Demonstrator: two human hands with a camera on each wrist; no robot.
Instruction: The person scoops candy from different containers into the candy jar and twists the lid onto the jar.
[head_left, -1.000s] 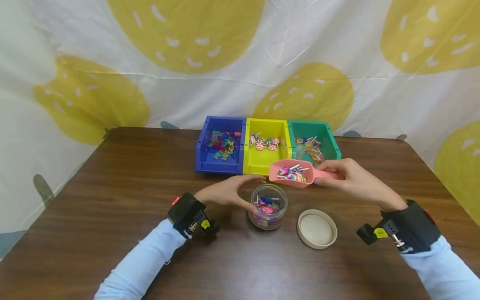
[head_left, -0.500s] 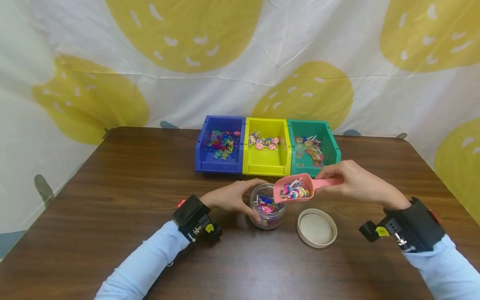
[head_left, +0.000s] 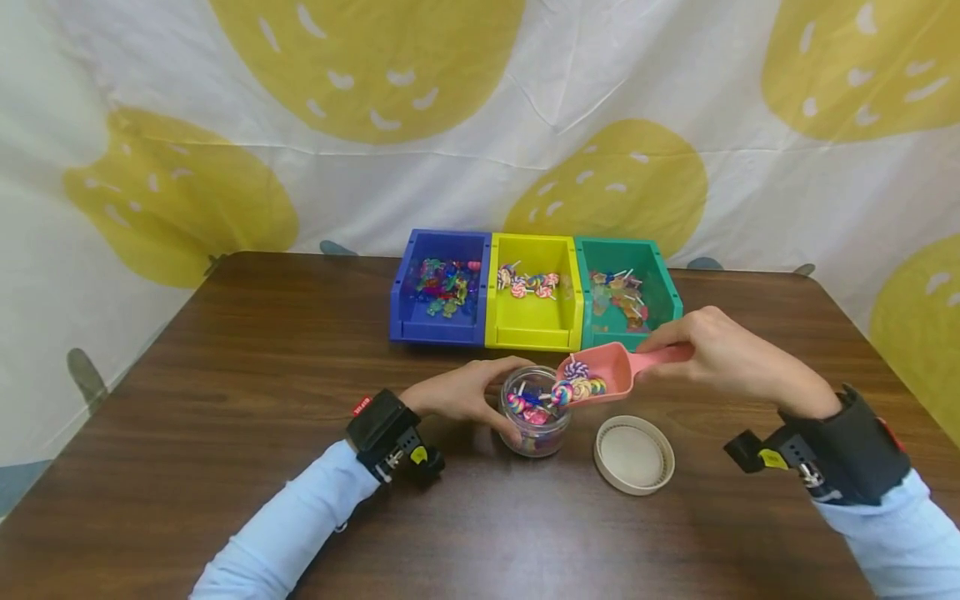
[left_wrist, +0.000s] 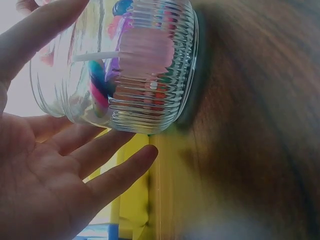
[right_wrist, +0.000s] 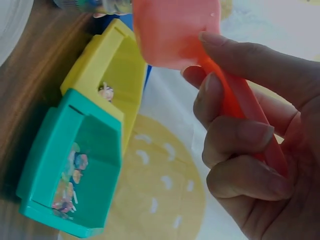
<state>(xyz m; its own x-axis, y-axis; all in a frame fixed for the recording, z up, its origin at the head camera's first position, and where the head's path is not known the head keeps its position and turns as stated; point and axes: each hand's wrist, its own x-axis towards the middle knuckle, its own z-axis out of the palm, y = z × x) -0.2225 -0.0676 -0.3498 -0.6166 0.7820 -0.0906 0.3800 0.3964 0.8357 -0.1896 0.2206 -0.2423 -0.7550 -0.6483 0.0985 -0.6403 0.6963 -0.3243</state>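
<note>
In the head view, my left hand (head_left: pixel 468 393) holds a clear glass jar (head_left: pixel 532 443) at its side, thumb in front and fingers around the back. The left wrist view shows the ribbed jar (left_wrist: pixel 150 95) on the table, with colourful candy charms inside. My right hand (head_left: pixel 723 358) grips the handle of a pink scoop (head_left: pixel 617 367), whose mouth tilts down over the jar's right rim. Mini swirl lollipops (head_left: pixel 581 388) lie at the scoop's front, the foremost overlapping the jar opening. Curled fingers (right_wrist: pixel 240 132) wrap the handle in the right wrist view.
A round, pale lid (head_left: pixel 634 456) lies right of the jar. Behind stand a blue bin (head_left: pixel 438 332), a yellow bin (head_left: pixel 528 317) and a green bin (head_left: pixel 662 287) side by side, each with small candy charms. A patterned cloth (head_left: pixel 450 192) hangs behind the wooden table (head_left: pixel 300 333).
My left hand has closed in on the jar. The scoop has come down to the jar's rim and tipped; its lollipops have slid forward, and a swirl lollipop now shows inside the jar.
</note>
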